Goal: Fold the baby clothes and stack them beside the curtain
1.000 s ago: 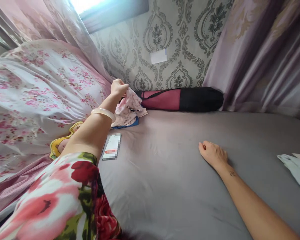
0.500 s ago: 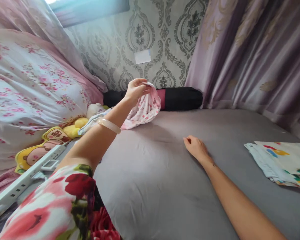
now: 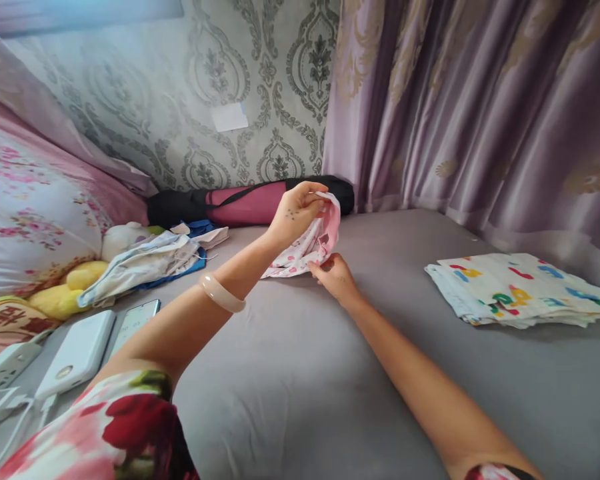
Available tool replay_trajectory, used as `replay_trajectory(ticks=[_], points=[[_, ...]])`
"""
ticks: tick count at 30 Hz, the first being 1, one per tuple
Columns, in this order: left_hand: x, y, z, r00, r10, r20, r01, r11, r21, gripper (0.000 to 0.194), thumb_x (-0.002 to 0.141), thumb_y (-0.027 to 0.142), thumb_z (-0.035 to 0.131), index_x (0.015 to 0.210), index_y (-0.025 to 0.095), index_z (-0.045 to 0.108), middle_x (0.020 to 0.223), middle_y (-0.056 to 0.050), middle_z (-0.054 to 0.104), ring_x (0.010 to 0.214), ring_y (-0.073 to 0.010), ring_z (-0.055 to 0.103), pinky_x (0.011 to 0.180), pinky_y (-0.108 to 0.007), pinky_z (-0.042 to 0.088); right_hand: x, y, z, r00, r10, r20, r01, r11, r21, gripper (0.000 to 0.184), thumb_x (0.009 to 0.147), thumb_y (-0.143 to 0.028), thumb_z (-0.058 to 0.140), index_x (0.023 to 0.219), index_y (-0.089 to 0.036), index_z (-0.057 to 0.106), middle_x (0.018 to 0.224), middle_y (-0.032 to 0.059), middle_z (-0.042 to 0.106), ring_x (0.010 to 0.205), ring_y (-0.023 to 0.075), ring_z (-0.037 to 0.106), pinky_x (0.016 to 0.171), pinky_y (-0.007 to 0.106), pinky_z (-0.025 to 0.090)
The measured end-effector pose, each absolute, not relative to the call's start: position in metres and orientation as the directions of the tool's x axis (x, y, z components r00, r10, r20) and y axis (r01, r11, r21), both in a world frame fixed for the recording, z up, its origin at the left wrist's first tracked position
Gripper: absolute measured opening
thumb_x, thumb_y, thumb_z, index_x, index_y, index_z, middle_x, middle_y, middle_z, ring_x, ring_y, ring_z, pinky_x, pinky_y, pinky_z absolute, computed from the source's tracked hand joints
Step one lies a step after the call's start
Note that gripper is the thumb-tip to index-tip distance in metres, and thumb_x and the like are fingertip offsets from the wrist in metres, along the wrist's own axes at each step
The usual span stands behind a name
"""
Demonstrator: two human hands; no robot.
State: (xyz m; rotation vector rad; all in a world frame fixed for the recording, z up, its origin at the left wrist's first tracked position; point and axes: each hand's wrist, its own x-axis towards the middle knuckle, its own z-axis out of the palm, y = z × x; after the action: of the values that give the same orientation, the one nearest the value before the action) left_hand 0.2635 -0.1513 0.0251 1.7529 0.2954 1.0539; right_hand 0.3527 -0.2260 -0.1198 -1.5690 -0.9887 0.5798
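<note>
A small white cloth garment with pink spots and a pink inside [image 3: 300, 257] hangs between my hands, its lower part close to the grey bedsheet. My left hand [image 3: 300, 212], with a pale bangle [image 3: 222, 293] on the forearm, is closed on its upper edge. Lower down, the fingers of my right hand [image 3: 336, 277] pinch the near edge. The garment's exact kind cannot be made out, and my left hand hides part of it.
Folded cloths with colourful prints [image 3: 525, 287] lie to the right on the grey sheet [image 3: 380, 393]. Crumpled clothes [image 3: 153, 260], a yellow plush toy [image 3: 75, 287], a white power bank [image 3: 77, 353], a phone [image 3: 135, 323] and a power strip [image 3: 10, 367] lie left. A black and maroon roll [image 3: 250, 203] lies along the wall.
My right hand has moved from the sheet to the garment and gripped its near edge. My left hand still holds the upper edge. The view has turned right.
</note>
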Motion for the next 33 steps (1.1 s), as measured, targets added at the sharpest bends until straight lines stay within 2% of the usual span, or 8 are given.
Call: replay_trajectory(ticks=[4,10,13,16,20,25,30,33], points=[[0.267,-0.151,0.024,0.560,0.657,0.505,-0.245,-0.450,0.858,0.016,0.078,0.023,0.067,0.093,0.019,0.062,0.081,-0.001,0.069,0.081,-0.0150,0.069,0.073,-0.027,0.055,0.364,-0.225,-0.122,0.618,0.778,0.113,0.193,-0.011,-0.981,0.024,0.080,-0.044,0.063,0.085,-0.023,0.055,0.080,0.0002,0.066,0.078,0.0182,0.066,0.069,0.031,0.055],[0.251,-0.123,0.016,0.390,0.770,0.505,-0.053,-0.529,0.847,0.010,0.076,0.027,0.069,0.079,0.018,0.067,0.059,0.003,0.060,0.056,-0.0108,0.058,0.054,-0.022,0.045,0.393,-0.230,-0.087,0.715,0.697,0.052,-0.104,0.180,-0.978,0.021,0.073,-0.035,0.068,0.081,-0.021,0.055,0.075,-0.0009,0.065,0.071,0.0151,0.065,0.072,0.031,0.055],[0.240,-0.116,0.009,0.351,0.796,0.493,0.022,-0.533,0.846,0.012,0.074,0.029,0.068,0.075,0.017,0.069,0.057,0.003,0.057,0.057,-0.0118,0.055,0.054,-0.023,0.043,0.402,-0.239,-0.060,0.717,0.696,0.037,-0.160,0.216,-0.963,0.016,0.071,-0.027,0.068,0.081,-0.020,0.058,0.072,-0.0015,0.066,0.069,0.0147,0.064,0.070,0.030,0.055],[0.233,-0.116,0.003,0.391,0.792,0.470,0.014,-0.516,0.857,0.017,0.074,0.033,0.070,0.071,0.017,0.068,0.061,0.000,0.059,0.062,-0.0135,0.056,0.059,-0.024,0.044,0.408,-0.253,-0.038,0.683,0.729,0.039,-0.165,0.207,-0.964,0.011,0.070,-0.023,0.066,0.077,-0.020,0.060,0.066,-0.0031,0.064,0.064,0.0134,0.062,0.065,0.028,0.054],[0.229,-0.117,-0.005,0.472,0.779,0.414,-0.115,-0.411,0.904,0.022,0.076,0.039,0.071,0.076,0.017,0.066,0.070,-0.001,0.063,0.066,-0.0115,0.056,0.063,-0.023,0.044,0.422,-0.276,-0.015,0.636,0.766,0.099,-0.117,0.222,-0.968,0.010,0.070,-0.026,0.068,0.072,-0.018,0.062,0.063,-0.0009,0.064,0.064,0.0158,0.063,0.060,0.027,0.053],[0.231,-0.125,-0.011,0.598,0.724,0.344,-0.228,-0.257,0.939,0.029,0.074,0.045,0.074,0.086,0.020,0.066,0.070,0.002,0.060,0.060,-0.0085,0.053,0.052,-0.019,0.040,0.441,-0.307,0.002,0.560,0.813,0.157,-0.016,0.200,-0.980,0.030,0.071,-0.047,0.073,0.075,-0.018,0.067,0.071,0.0030,0.070,0.067,0.0196,0.066,0.057,0.029,0.054],[0.229,-0.132,-0.010,0.616,0.737,0.277,-0.192,-0.200,0.961,0.033,0.071,0.044,0.077,0.090,0.019,0.067,0.072,0.002,0.063,0.060,-0.0091,0.055,0.054,-0.020,0.044,0.448,-0.319,0.004,0.473,0.832,0.292,0.307,0.155,-0.939,0.045,0.064,-0.052,0.081,0.098,-0.024,0.071,0.084,0.0035,0.073,0.072,0.0212,0.068,0.059,0.031,0.054],[0.220,-0.130,-0.008,0.630,0.726,0.276,-0.139,-0.244,0.960,0.033,0.069,0.044,0.078,0.087,0.018,0.069,0.073,0.000,0.065,0.061,-0.0093,0.056,0.054,-0.020,0.043,0.450,-0.320,0.003,0.400,0.834,0.381,0.523,0.133,-0.842,0.042,0.067,-0.046,0.080,0.103,-0.026,0.073,0.094,0.0035,0.074,0.083,0.0236,0.069,0.068,0.034,0.055]])
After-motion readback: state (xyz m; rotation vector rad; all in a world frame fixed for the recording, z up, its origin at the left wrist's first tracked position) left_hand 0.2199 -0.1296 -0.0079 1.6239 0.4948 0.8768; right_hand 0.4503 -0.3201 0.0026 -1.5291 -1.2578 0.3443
